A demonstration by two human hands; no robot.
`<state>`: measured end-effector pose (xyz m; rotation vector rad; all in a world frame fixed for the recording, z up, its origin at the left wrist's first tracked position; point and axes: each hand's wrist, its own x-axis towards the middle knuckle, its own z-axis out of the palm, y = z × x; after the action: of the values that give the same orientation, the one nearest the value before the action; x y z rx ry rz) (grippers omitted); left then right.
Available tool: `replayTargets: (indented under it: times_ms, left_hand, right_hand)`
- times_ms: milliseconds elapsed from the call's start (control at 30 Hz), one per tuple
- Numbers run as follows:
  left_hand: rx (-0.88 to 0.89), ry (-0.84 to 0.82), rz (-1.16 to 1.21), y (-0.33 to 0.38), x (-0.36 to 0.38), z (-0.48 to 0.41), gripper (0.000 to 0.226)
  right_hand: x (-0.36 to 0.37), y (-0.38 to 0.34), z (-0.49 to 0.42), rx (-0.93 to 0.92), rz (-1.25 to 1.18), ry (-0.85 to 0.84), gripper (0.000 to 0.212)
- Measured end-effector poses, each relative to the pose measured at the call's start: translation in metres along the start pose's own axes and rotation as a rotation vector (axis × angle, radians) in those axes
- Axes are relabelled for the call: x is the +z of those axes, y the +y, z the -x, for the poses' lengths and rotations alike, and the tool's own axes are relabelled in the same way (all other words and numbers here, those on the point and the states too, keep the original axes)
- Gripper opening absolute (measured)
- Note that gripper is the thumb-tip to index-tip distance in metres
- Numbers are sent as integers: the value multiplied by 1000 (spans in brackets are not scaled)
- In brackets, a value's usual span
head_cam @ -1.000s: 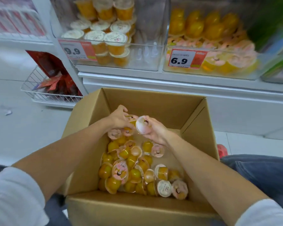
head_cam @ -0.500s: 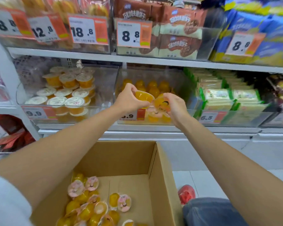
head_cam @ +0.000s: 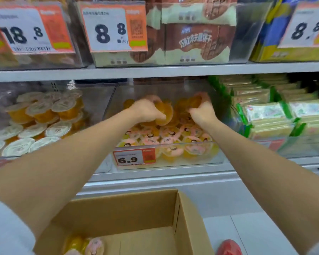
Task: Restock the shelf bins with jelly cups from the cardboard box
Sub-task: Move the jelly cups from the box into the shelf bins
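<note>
Both my hands reach into the clear shelf bin point(head_cam: 173, 144) with the 6.9 price tag. My left hand point(head_cam: 145, 111) grips an orange jelly cup point(head_cam: 165, 114) over the pile of pink-lidded cups point(head_cam: 166, 137) in the bin. My right hand point(head_cam: 203, 112) holds another orange jelly cup point(head_cam: 195, 102) further back in the same bin; motion blur hides its fingers. The cardboard box point(head_cam: 129, 214) stands open below the shelf, with a few jelly cups point(head_cam: 88, 243) showing at its bottom.
A neighbouring clear bin point(head_cam: 50, 159) to the left holds white-lidded orange cups. Green-wrapped packs point(head_cam: 276, 115) fill the bin to the right. The shelf above point(head_cam: 155, 70) carries snack boxes and price tags. A red shoe point(head_cam: 228, 247) sits on the floor beside the box.
Both hands have risen from the box with jelly cups and gone forward into the 6.9 bin. The view has tilted up and closer to the shelf.
</note>
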<state>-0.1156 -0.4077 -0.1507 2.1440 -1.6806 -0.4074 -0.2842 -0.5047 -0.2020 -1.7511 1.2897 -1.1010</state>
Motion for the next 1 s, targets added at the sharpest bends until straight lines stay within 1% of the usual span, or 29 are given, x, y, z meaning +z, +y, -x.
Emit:
replayTargets:
  times_ms: [67,100,133,167,200,233,300,367,467,533,600,667,733,800,867,900,1000]
  left_hand:
    - [13,-53,-137,-12,-9,3,68]
    - [12,-75,-209,-18,-14,5,69]
    - [9,-107,-283,-24,-18,6,69]
    - [2,-156,-363,-30,-21,8,68]
    - [-5,-212,-446,-34,-23,10,64]
    - [-5,-260,-528,-37,-24,12,60]
    - [-3,-298,-654,-42,-23,16,54]
    - [-7,-273,-718,-42,-22,19,50]
    - [-45,-231,-780,-41,-24,21,50]
    - [-57,-210,-809,-40,-23,23,47]
    - [-42,-184,-825,-42,-22,25,44]
    - [12,-127,-802,-46,-23,28,47]
    - [91,-48,-715,-50,-25,34,49]
    - [130,61,-542,-50,-25,48,38]
    - [129,181,-334,-49,-22,71,15]
    - [125,234,-258,-48,-20,84,8]
    - [65,288,-93,-50,-17,130,8]
  right_hand:
    - [11,10,-5,-30,189,-107,50]
    - [15,16,-7,-27,348,-175,50]
    - [17,19,-9,-40,527,-204,52]
    - [18,20,-9,-74,683,-181,52]
    - [19,21,-10,-133,787,-123,52]
    - [20,21,-9,-193,817,-63,51]
    - [19,19,-4,-230,741,-50,47]
    - [16,19,-1,-206,659,-69,42]
    - [11,17,4,-185,559,-100,41]
    - [8,16,7,-156,502,-129,40]
    - [5,12,11,-130,492,-154,36]
    - [1,3,16,-151,528,-158,33]
    - [-2,-5,27,-209,539,-99,33]
    - [-2,-15,46,-278,523,-48,29]
    - [1,-25,73,-323,502,-26,20]
    - [3,-31,88,-347,498,-7,15]
    - [17,-46,140,-395,420,45,2]
